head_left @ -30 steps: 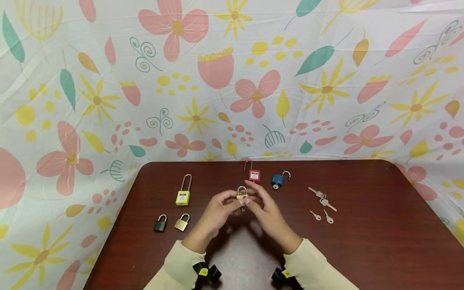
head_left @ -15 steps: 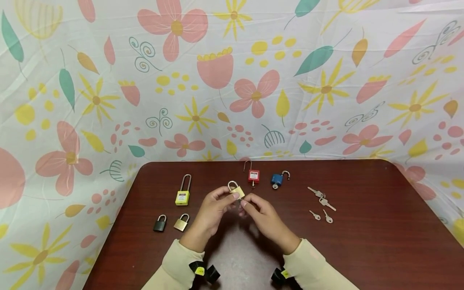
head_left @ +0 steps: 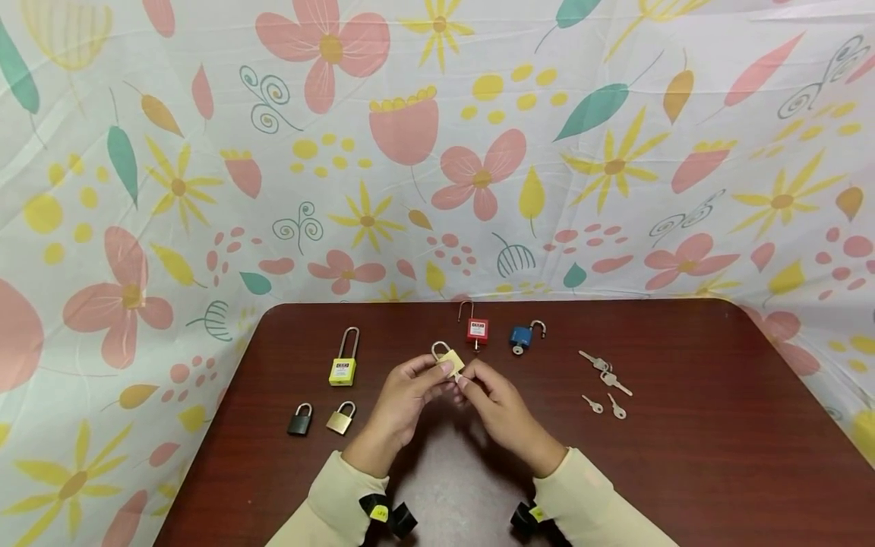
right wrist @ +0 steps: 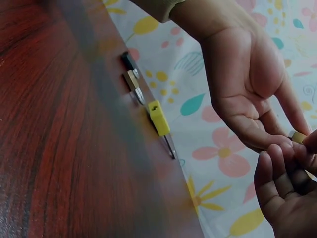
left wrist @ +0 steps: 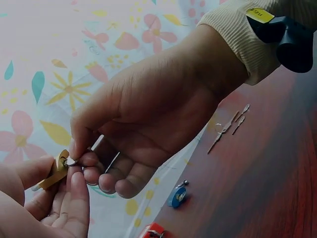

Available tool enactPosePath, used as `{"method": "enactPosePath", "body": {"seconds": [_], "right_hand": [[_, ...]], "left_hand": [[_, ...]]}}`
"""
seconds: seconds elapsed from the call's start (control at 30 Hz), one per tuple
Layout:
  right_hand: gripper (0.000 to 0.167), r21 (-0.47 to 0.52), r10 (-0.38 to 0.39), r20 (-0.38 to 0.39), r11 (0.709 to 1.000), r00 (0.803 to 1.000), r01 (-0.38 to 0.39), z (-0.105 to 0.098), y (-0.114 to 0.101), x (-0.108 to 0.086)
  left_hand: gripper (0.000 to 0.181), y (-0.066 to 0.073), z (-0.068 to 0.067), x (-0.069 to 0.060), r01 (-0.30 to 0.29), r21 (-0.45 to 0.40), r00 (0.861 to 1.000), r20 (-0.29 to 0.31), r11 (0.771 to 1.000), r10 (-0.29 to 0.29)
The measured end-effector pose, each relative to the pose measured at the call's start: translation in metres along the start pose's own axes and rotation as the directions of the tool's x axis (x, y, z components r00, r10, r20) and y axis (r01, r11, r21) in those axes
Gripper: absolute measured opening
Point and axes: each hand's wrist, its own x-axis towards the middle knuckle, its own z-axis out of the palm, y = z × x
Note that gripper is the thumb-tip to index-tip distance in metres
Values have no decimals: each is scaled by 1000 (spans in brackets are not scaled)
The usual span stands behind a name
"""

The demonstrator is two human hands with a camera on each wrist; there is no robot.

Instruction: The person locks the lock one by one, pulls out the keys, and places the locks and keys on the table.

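While head view half-hides key (left wrist: 72, 161), left wrist shows it pinched.

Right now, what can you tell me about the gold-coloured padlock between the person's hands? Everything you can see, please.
The padlock has a small, blocky body that looks like brass, with a paler, curved metal shackle. It is held tilted above the table, shackle end up and leaning left. The left hand grips its body; at its lower end, the right hand pinches a silvery piece, probably a key. Whether it is locked, I cannot tell.
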Motion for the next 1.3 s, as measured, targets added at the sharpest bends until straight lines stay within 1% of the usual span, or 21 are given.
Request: {"method": "enactPosePath", "body": {"seconds": [0.07,0.13,0.23,0.3,0.47,0.6,0.7,0.83,0.93,1.1,1.2,1.3], "right_hand": [[17,-5,-18,-3,1000,1000,18,0,1,0],[18,-2,-51,-1,999,999,51,0,2,1],[17,27,-105,17,994,994,105,1,5,2],[17,45,-122,28,992,992,120,1,6,2],[17,54,-113,25,992,993,112,2,4,0],[17,55,-110,21,993,994,108,1,3,-1],[18,72,-115,16,991,993,113,0,3,-1],[19,98,-106,-17,989,994,107,-4,1,1],[20,88,-84,-55,992,995,89,-8,-2,3],[22,61,-68,-113,995,991,75,-20,-3,5],[24,55,-63,-135,996,989,71,-29,-2,2],[25,42,-43,-156,998,987,50,-40,1,-2]], "left_hand": [[4,0,0,0,0,1,1000,1,1000,0],[5,1,-1,1,0,-24,1000,-6,1000,-1],[8,2,-4,3,-8,-59,1000,-14,998,7],[7,4,-6,4,-13,-78,1000,-14,997,12],[5,6,-5,3,-18,-65,1000,2,998,18],[6,6,-2,3,-24,-56,1000,-11,998,23],[10,6,-2,3,-32,-37,999,-18,999,32],[22,8,-4,3,-49,3,999,-23,999,49],[29,13,-8,3,-63,37,997,-30,997,64],[35,25,-17,2,-98,62,993,-55,993,101],[35,32,-25,2,-119,57,989,-86,991,123],[35,39,-35,1,-136,69,982,-120,988,144]]}}
